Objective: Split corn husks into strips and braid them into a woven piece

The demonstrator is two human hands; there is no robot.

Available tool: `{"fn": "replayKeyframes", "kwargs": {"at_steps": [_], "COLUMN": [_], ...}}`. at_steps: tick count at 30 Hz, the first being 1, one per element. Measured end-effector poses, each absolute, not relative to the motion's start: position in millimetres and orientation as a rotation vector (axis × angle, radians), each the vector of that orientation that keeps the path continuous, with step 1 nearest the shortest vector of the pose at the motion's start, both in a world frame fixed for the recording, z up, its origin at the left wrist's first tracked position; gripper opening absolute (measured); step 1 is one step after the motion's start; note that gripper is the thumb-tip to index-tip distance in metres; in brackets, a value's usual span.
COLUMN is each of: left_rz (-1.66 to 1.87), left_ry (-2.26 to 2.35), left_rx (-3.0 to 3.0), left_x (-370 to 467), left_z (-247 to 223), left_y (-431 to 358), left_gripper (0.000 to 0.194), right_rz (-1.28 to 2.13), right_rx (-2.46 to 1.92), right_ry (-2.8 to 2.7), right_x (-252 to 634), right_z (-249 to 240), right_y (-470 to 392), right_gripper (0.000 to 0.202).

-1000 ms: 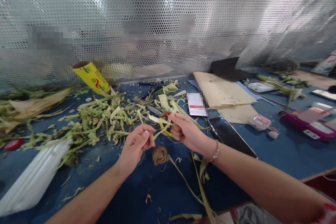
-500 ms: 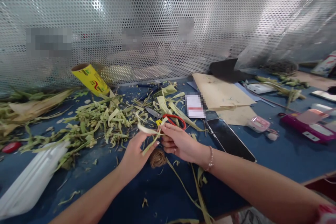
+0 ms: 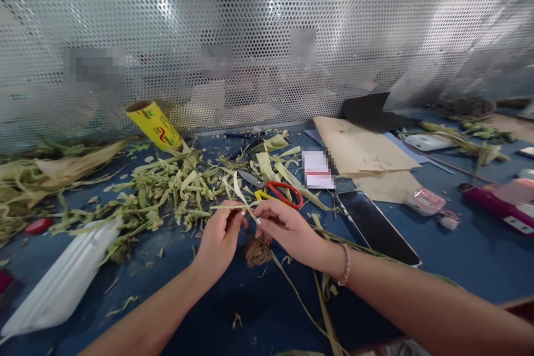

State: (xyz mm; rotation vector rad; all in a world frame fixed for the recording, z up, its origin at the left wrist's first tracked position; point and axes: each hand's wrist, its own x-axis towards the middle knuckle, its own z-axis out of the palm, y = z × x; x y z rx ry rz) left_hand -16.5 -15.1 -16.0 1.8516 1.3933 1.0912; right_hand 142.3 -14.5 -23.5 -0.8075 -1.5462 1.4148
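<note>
Pale green strips of plant leaf [image 3: 241, 189] cross between my two hands above the table. The fingers of my left hand [image 3: 221, 236] are pinched on one part of the strips. My right hand [image 3: 290, 233] grips them from the other side, fingers curled. Just below my hands sits a small brown coil of twine [image 3: 257, 252]. Beyond them lie scissors [image 3: 283, 192] with red and yellow handles, blades pointing up and left. Long leaf strips [image 3: 296, 295] trail down the table under my right arm.
Heaped trimmings [image 3: 167, 189] spread to the left, by a yellow tube [image 3: 156, 128] and a white plastic packet [image 3: 67, 278]. On the right are a black phone [image 3: 377, 228], brown paper [image 3: 362, 150], a pink case [image 3: 425, 201] and a purple device [image 3: 500, 206]. A perforated metal screen [image 3: 258, 11] stands behind.
The strips now fan upward and left between my fingers, where a loop curved before. My left hand has turned and its fingers have closed in. The camera view has shifted slightly left.
</note>
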Motion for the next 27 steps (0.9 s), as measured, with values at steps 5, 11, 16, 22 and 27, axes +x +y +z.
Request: {"fn": "replayKeyframes", "kwargs": {"at_steps": [5,11,16,22,27], "left_rz": [1.084,1.089,1.081,1.083,1.077], "left_ry": [1.374,1.366,1.373,1.378,1.365], "left_rx": [1.864,1.846,1.761,1.708,1.686], "left_x": [-19.3,-19.1,-18.3,-17.9,-17.3], "left_z": [-19.5,-18.0,-17.4,-17.2,-15.5], "left_y": [-13.3,-13.2,-13.9,-13.1,-13.7], "left_gripper": [0.018,0.019,0.02,0.023,0.023], "right_rz": [1.124,1.031,1.026,1.017,0.931], "right_rx": [-0.761,-0.789,-0.846,-0.84,-0.789], "right_ry": [-1.701,-1.769,-1.802,-1.817,-1.838], "right_x": [142.0,142.6,142.2,140.5,141.4], "right_z": [-21.4,-22.0,-23.9,-23.0,-23.0], "right_y": [-15.2,-14.4,-15.1,-15.5,-15.1], "right_gripper": [0.011,0.013,0.012,0.008,0.007]}}
